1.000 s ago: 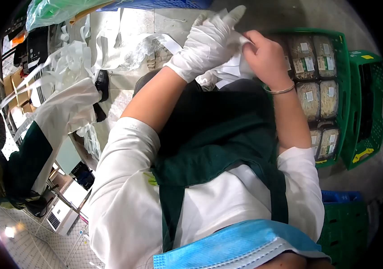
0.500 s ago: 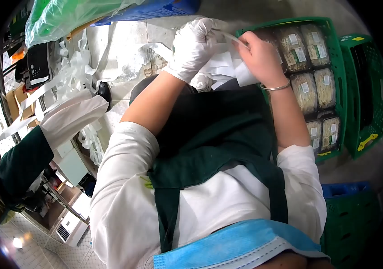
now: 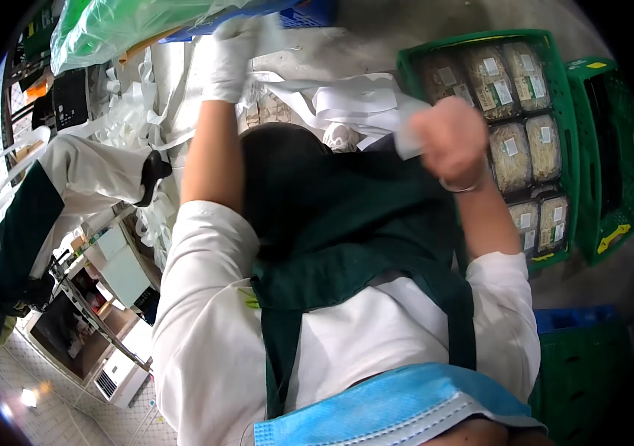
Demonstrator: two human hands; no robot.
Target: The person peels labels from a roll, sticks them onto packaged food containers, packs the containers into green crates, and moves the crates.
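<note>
My left hand (image 3: 229,63), in a white glove, is raised at the upper left near the blue crate. It is blurred but looks closed, with a pale smear beside its fingers that I cannot make out. My bare right hand (image 3: 450,137), a bangle at its wrist, is closed in front of the green crate. A whitish piece of paper strip (image 3: 408,132) sticks out from its left side. Between the hands, a long white paper strip (image 3: 358,102) lies in loose folds on the floor near a white shoe (image 3: 340,137).
The green crate (image 3: 566,149) holds several clear packs (image 3: 489,70) with labels. Another green crate (image 3: 588,245) stands right of it. A blue crate (image 3: 308,13) and green plastic bag (image 3: 109,33) are at the top. Another person's leg (image 3: 90,167) is at left, near tangled strips (image 3: 127,111).
My hands have moved apart. The left went left and away from the strip's middle; the right came lower and to the right. The other person's leg has shifted.
</note>
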